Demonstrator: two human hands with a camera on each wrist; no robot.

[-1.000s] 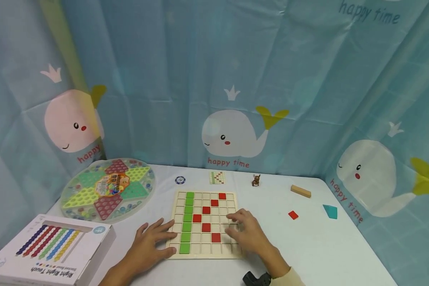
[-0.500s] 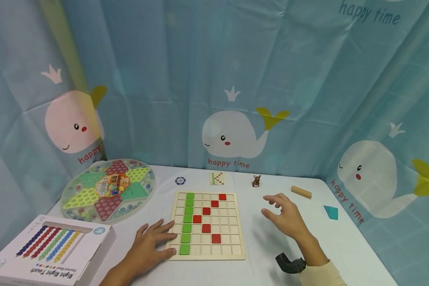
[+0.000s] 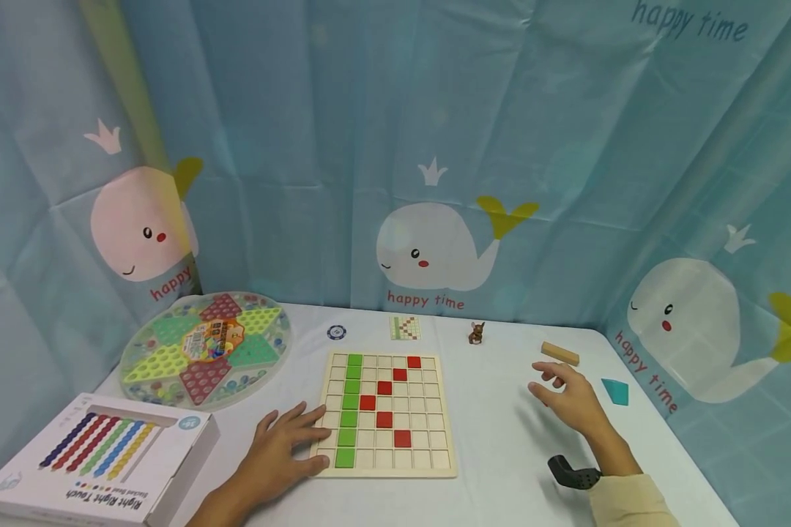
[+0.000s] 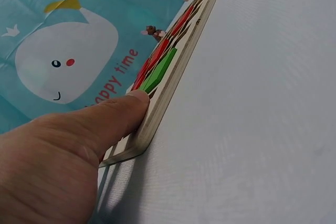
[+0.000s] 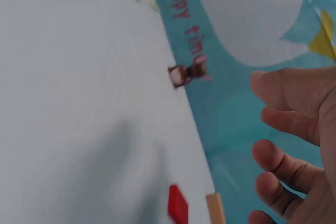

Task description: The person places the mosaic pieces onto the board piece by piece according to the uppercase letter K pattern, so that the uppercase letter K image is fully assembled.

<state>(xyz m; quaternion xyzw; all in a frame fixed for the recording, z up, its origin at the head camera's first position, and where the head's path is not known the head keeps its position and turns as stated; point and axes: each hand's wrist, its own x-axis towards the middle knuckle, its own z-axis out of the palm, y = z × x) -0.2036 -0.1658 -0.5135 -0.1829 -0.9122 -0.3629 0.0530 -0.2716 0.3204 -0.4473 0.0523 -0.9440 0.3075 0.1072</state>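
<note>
My left hand (image 3: pixel 280 450) rests on the left edge of a wooden grid board (image 3: pixel 428 468), fingers spread. In the left wrist view the thumb (image 4: pixel 121 114) touches the board's top near its corner. Green tiles (image 3: pixel 348 419) form a column on the board, and several red tiles (image 3: pixel 402 438) lie in slanting lines. My right hand (image 3: pixel 575 402) hovers above the table right of the board, fingers loosely bent and holding nothing. A loose red tile (image 5: pixel 177 204) lies on the table in the right wrist view; in the head view the hand hides it.
A pattern card (image 3: pixel 405 328), a poker chip (image 3: pixel 337 332) and a small brown animal figurine (image 3: pixel 477 333) stand along the back. A wooden block (image 3: pixel 559 353) and a teal piece (image 3: pixel 616 391) lie right. A Chinese checkers board (image 3: pixel 257 351) and a boxed toy (image 3: pixel 178 454) are left.
My right hand has moved from the board's right side out to the right, over the loose red tile's place. The left hand has stayed on the board's left edge.
</note>
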